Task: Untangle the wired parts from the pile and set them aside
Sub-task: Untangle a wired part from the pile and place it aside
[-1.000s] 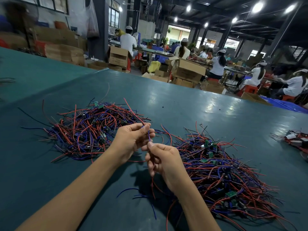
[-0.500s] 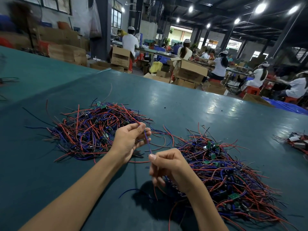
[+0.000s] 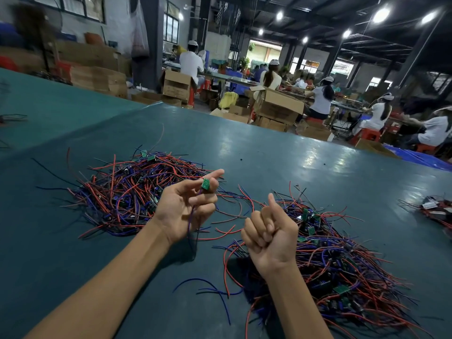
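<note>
Two heaps of red and blue wired parts lie on the teal table: one pile (image 3: 127, 192) at the left, a larger pile (image 3: 342, 260) at the right. My left hand (image 3: 183, 211) is turned palm up between them and pinches a small green circuit board (image 3: 205, 184) at its fingertips; the board's blue wire hangs down across the palm. My right hand (image 3: 269, 236) hovers beside the right pile with fingers curled into a loose fist, thumb up, and nothing visible in it.
Loose wires (image 3: 215, 289) lie on the table (image 3: 281, 152) near my forearms. Another small heap of parts (image 3: 437, 211) sits at the right edge. Beyond the table's far edge stand cardboard boxes (image 3: 276, 104) and seated workers.
The hands have separated. My left hand rolled palm up, now holding the green board on its blue wire; my right hand let the wire go and drew back right, curled.
</note>
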